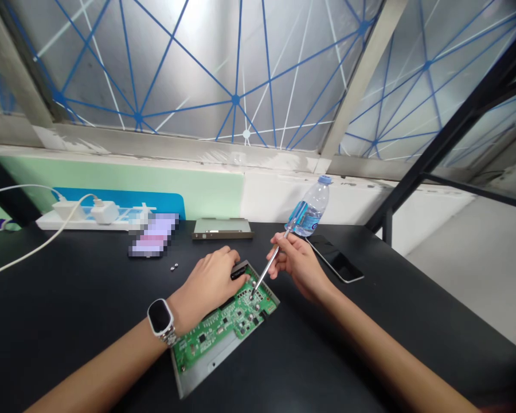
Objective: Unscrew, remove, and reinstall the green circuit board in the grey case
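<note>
A green circuit board lies in a grey metal tray on the black table. My left hand, with a smartwatch on the wrist, rests on the board's far end, fingers curled over a small black part. My right hand is closed on a screwdriver with a blue handle. Its metal shaft slants down and left, and the tip touches the board near the far right corner.
Two small screws lie on the table left of my hands. A metal bracket, a blurred phone, a white power strip with chargers, a water bottle and a dark phone stand around.
</note>
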A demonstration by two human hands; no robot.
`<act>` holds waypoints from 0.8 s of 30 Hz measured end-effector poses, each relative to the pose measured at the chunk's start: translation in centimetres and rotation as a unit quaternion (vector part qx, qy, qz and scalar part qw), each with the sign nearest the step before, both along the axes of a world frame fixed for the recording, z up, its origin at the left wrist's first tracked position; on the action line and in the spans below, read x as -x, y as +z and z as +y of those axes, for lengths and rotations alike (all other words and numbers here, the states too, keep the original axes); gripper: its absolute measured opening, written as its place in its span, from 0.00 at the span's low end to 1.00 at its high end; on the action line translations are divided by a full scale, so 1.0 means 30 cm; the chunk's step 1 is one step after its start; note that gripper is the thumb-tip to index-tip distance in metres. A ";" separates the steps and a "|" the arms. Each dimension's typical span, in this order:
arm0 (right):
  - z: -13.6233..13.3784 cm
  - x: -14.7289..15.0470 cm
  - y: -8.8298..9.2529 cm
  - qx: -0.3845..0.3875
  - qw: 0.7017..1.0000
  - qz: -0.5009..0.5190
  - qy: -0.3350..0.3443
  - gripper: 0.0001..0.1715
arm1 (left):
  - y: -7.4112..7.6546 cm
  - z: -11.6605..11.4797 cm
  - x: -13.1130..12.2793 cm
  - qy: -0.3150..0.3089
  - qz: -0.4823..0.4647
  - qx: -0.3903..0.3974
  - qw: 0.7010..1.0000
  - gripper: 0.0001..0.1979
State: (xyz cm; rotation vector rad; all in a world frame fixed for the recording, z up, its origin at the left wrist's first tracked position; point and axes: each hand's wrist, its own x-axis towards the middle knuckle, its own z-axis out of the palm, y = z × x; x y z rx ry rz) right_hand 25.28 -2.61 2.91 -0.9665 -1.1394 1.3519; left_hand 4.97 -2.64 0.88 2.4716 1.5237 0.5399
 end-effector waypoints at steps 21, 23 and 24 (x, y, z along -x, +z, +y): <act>0.000 0.012 -0.013 -0.015 1.000 -0.007 -0.001 0.18 | -0.006 -0.008 -0.017 -0.025 0.059 -0.032 0.997 0.08; -0.001 0.012 -0.006 -0.027 1.000 -0.013 -0.008 0.19 | -0.001 -0.010 -0.019 -0.024 0.064 -0.032 0.997 0.08; -0.001 0.011 -0.002 -0.034 0.999 -0.017 -0.013 0.19 | 0.003 -0.012 -0.020 -0.023 0.067 -0.032 0.997 0.08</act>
